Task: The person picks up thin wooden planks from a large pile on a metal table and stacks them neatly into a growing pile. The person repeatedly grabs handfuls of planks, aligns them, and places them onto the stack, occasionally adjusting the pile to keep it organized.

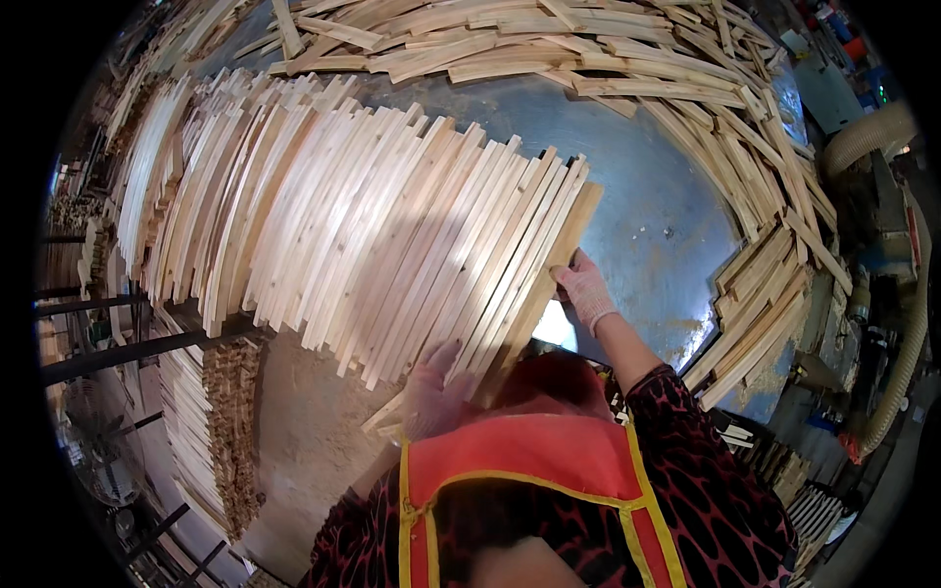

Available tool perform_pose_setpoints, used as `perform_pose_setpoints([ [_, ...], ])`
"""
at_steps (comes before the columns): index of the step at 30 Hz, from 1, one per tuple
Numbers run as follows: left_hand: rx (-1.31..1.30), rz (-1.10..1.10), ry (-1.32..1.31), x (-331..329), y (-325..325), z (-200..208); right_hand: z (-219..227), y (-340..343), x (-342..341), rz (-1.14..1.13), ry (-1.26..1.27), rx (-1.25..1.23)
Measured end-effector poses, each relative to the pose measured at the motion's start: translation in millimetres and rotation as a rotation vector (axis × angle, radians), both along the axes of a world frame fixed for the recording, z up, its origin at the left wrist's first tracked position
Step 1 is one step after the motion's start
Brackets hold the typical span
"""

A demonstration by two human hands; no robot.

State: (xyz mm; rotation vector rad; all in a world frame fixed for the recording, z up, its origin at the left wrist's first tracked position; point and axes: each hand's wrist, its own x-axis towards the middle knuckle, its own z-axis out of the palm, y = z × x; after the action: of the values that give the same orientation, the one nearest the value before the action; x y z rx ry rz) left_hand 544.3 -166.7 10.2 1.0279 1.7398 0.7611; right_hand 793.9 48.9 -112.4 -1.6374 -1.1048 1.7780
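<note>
A row of narrow pale wooden strips lies side by side on the metal table, the strips slanting up to the right. At the row's right edge is a wider wooden board. My right hand, in a pale glove, grips this board by its right edge, the fingers partly hidden behind it. My left hand, also gloved, rests against the near ends of the strips with its fingers stretched out. One wooden strip end sticks out to the left beside that hand.
Loose wooden slats are heaped along the table's far side, and another pile lies at the right. The metal tabletop shows between them. Stacked strips stand at the lower left, near a dark metal bar. A ribbed hose hangs at far right.
</note>
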Motion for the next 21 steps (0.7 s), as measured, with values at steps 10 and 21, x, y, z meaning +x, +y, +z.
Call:
perform_pose_setpoints([
  [10, 0.128, -0.649, 1.018, -16, 130, 94, 221, 11, -74, 1.319, -0.714, 1.092],
  [21, 0.107, -0.174, 1.265, -114, 63, -43, 72, 193, -45, 0.526, -1.164, 0.685],
])
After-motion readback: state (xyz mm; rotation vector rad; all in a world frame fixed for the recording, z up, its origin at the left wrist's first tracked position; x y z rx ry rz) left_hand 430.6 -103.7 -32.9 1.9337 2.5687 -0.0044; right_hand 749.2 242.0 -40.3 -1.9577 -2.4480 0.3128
